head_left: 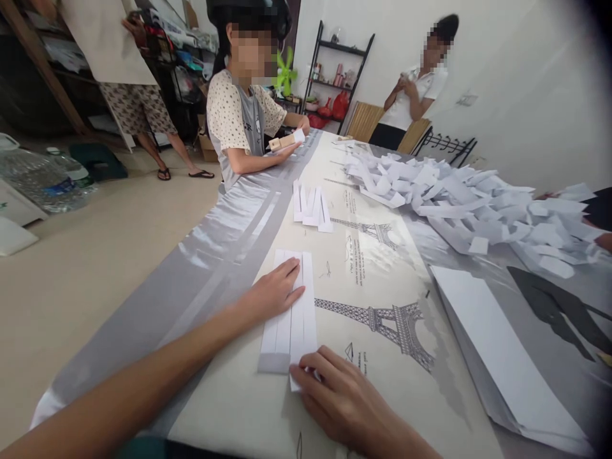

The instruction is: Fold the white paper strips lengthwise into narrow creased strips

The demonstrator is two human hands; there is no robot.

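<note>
A folded white paper (290,319) lies lengthwise on the table (239,395), which is covered with an Eiffel Tower print. My left hand (272,293) rests flat on the paper's upper left part, fingers stretched out. My right hand (342,398) is at the paper's near right corner, fingers curled and pinching its edge against the table.
A small stack of folded white strips (312,207) lies further up the table. A big heap of white paper pieces (473,204) fills the far right. A stack of white sheets (502,354) lies at right. A seated person (243,115) works across the table; others stand behind.
</note>
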